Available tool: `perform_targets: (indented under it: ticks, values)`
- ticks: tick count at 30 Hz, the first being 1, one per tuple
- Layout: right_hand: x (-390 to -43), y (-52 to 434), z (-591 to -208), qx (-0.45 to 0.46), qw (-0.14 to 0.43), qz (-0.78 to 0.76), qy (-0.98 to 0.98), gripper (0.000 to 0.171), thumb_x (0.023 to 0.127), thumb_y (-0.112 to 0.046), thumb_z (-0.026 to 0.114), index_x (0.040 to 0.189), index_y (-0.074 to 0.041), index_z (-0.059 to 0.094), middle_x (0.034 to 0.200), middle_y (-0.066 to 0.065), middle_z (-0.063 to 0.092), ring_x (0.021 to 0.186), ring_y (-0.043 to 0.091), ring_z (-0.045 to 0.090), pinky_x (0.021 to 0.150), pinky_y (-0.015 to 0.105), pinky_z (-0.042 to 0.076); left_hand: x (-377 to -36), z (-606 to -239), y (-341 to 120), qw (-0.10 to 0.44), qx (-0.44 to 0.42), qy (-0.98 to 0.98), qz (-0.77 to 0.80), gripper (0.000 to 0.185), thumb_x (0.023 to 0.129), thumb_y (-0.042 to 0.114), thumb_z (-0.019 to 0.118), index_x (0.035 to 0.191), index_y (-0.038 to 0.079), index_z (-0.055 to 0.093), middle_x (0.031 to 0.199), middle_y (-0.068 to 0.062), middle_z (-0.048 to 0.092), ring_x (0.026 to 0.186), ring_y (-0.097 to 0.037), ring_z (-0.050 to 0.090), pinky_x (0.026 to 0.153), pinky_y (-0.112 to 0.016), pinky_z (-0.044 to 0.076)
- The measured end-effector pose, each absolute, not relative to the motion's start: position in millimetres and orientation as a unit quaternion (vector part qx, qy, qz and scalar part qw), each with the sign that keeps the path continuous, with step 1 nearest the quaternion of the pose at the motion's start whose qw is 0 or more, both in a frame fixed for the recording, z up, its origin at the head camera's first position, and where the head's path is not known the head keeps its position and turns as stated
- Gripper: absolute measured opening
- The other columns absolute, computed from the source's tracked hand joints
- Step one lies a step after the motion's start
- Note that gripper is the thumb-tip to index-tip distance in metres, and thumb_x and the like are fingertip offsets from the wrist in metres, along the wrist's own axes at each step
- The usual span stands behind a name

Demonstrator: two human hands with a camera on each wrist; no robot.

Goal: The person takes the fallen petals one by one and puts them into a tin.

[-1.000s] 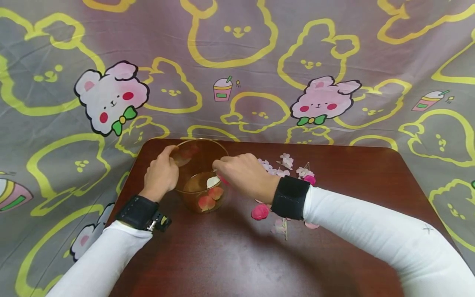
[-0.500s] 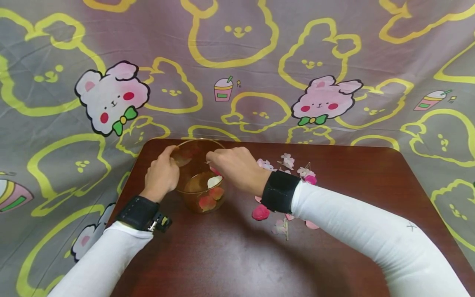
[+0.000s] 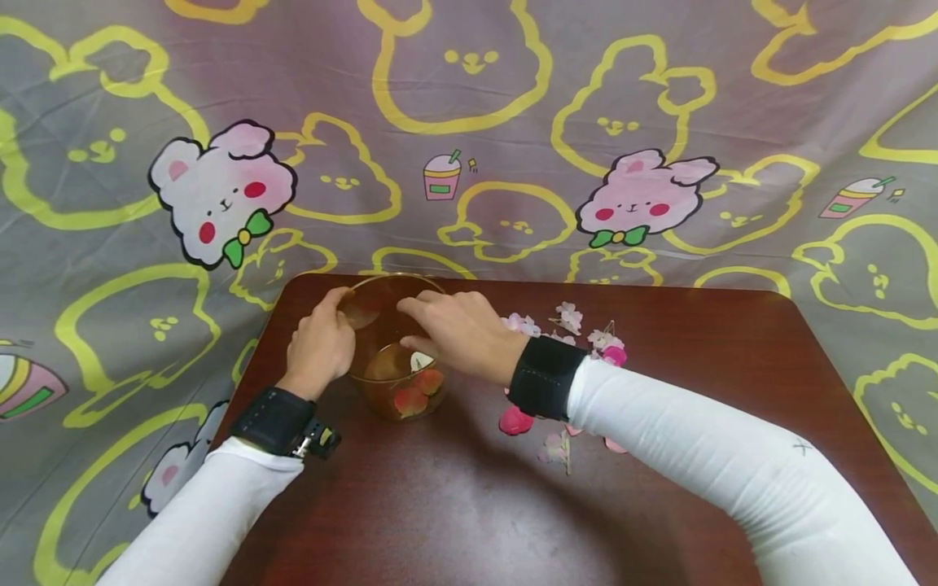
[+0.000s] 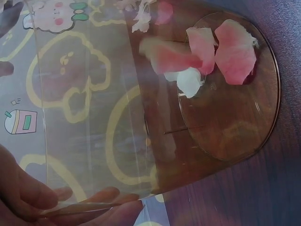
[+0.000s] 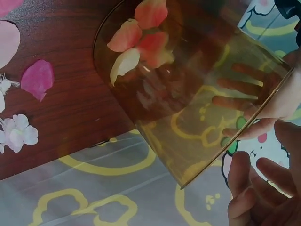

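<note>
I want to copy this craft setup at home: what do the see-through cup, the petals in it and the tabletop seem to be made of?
The cup looks like amber-tinted clear glass or hard plastic: the left hand shows through its wall. The petals look like thin artificial fabric, matte pink and white, though real ones can't be ruled out. The tabletop looks like dark reddish wood or veneer, with faint grain and a soft sheen.

Left hand (image 3: 320,345) curled in a grip, thumb up; right hand (image 3: 458,334) palm down, fingers loosely spread
</note>
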State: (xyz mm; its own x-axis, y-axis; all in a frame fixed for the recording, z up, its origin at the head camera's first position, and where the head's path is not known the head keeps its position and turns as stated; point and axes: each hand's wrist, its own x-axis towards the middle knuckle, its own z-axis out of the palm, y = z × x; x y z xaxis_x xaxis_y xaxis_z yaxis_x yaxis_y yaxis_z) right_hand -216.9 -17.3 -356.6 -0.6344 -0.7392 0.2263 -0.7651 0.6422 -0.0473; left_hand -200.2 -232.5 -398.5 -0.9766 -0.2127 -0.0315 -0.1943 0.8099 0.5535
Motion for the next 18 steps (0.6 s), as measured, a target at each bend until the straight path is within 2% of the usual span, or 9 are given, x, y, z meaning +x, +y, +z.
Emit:
perform_targets:
  ticks: [8,18]
  values:
    - [-217.0,-16.1,-357.6,0.418,0.098,0.063,-0.901,0.040,0.096,-0.044,0.067,0.127,-0.019,0.065,0.102,-0.002,0.070,0.068,0.014,0.060,0.054,0.030,0.046,-199.9,-399.2,-232.6,0.027,0.109,-0.953,-0.283,0.048,0.106,0.020,0.025,0.151,0.022,0.041,0.135,-0.026,0.061,0.100,-0.051,0.065,0.065,-0.050,0.045]
    - [-217.3,-6.5,-356.5,0.403,0.090,0.058,-0.909,0.040,0.095,-0.044,0.067,0.127,-0.019,0.066,0.102,-0.003,0.071,0.069,0.014,0.064,0.057,0.031,0.049,-200.7,-400.0,-232.1,0.031,0.107,-0.953,-0.282,0.047,0.106,0.020,0.026,0.151,0.020,0.042,0.131,-0.025,0.063,0.090,-0.046,0.066,0.061,-0.046,0.044]
